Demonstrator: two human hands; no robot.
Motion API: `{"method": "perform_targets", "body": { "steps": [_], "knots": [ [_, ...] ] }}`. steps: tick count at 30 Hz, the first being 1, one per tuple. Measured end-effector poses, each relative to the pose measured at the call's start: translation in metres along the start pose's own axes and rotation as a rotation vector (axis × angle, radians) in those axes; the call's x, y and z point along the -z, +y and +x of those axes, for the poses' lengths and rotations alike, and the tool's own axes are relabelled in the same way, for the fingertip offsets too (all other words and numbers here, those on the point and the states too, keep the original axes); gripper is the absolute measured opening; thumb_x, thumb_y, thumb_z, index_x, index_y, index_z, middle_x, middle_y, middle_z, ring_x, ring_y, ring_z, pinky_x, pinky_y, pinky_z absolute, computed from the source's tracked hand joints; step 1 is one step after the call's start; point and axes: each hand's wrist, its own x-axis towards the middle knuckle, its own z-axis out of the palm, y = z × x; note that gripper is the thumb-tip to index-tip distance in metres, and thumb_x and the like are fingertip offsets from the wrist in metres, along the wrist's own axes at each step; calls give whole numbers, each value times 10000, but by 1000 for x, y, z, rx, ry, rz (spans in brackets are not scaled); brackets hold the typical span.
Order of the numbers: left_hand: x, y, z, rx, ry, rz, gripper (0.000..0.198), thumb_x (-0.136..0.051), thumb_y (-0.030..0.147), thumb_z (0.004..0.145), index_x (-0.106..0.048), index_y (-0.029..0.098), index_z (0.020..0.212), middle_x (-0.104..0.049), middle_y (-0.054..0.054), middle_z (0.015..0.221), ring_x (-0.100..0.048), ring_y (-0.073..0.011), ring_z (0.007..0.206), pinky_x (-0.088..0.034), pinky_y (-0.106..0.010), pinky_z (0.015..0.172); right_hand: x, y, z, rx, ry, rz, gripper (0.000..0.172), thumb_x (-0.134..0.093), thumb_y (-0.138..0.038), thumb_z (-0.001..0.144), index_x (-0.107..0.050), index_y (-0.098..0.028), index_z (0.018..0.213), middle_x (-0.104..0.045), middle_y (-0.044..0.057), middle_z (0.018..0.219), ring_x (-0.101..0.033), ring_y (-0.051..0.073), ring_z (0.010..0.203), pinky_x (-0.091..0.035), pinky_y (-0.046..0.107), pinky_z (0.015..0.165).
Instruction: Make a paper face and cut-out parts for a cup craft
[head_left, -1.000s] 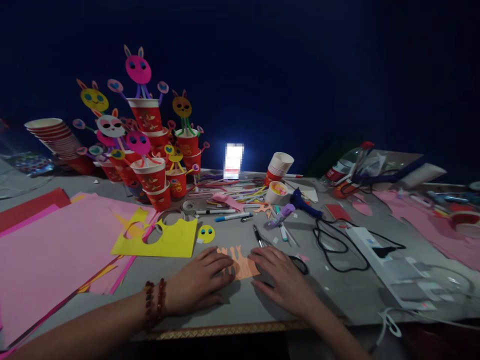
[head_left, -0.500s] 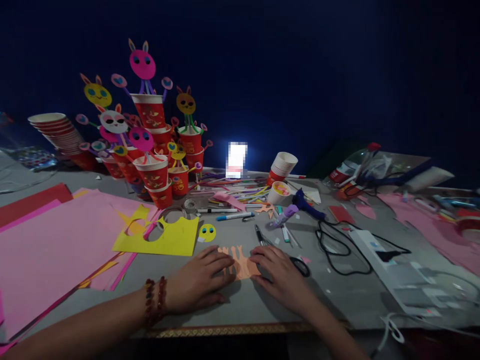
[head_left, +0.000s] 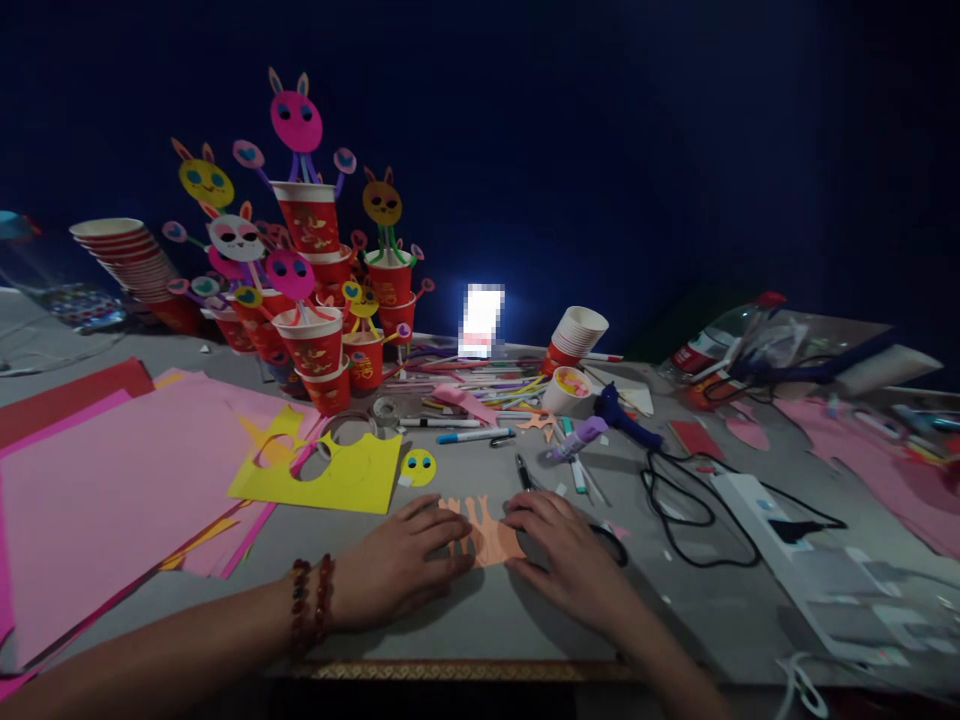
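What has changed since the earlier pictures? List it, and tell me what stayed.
Only the view has clearly shifted: the scene sits a little farther right in the picture, as if the head turned slightly left. Nothing was visibly taken hold of or let go. The left hand and right hand stay on the orange paper; the yellow face and purple glue stick stay put on the table.

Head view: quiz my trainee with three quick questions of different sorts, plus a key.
1. What lies under the left hand and the right hand?
2. True or false: the round yellow paper face lies to the right of the yellow paper sheet with cut-outs.
3. Where are the dark red round beads worn? A: right wrist. B: left wrist. C: both wrists.

Key:
1. A jagged-edged orange paper piece.
2. True.
3. B.
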Motion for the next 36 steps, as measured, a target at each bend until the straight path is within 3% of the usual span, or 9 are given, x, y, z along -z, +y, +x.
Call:
{"method": "perform_targets", "body": {
  "steps": [12,22,25,28,33,36],
  "knots": [
    [2,2,2,-4,15,10,322,-527,237,942,-535,235,1263,-570,-76,1335,-499,-235,1241,-248,-468,1165,4,-12,7,-52,-8,21,304,-652,-78,738,-591,-225,998,-633,77,1125,-545,294,1110,-446,473,973],
    [-2,1,2,-9,31,23,331,-556,235,927,-544,238,1258,-580,-70,1324,-504,-239,1232,-256,-483,1162,1,-9,7,-3,-1,47,291,-634,-70,757,-560,-226,991,-648,54,1026,-583,267,1035,-337,527,1080],
    [-1,2,3,-9,33,23,339,-561,230,924,-542,239,1262,-584,-70,1316,-506,-238,1232,-260,-490,1162,3,-2,10,28,57,35,213,-609,-120,813,-569,-230,990,-647,67,1032,-587,271,1025,-427,480,994],
    [1,2,3,-4,26,20,313,-530,235,948,-545,248,1261,-582,-63,1322,-508,-232,1232,-258,-489,1163,1,10,14,-37,181,-68,112,-546,-210,896,-581,-212,1003,-646,100,1013,-595,287,986,-496,421,850],
    [2,1,4,-2,38,16,287,-530,262,959,-563,249,1243,-595,-64,1303,-508,-222,1237,-259,-477,1168,-11,21,23,-125,171,-311,286,-482,-199,917,-590,-188,1182,-670,122,994,-633,277,886,-501,371,771],
    [0,1,4,-2,41,26,281,-527,258,962,-572,259,1240,-591,-65,1310,-506,-221,1238,-258,-480,1167,-11,23,26,-141,109,-245,378,-448,-137,903,-596,-195,1245,-666,93,913,-639,243,823,-496,328,735]
  ]
}}
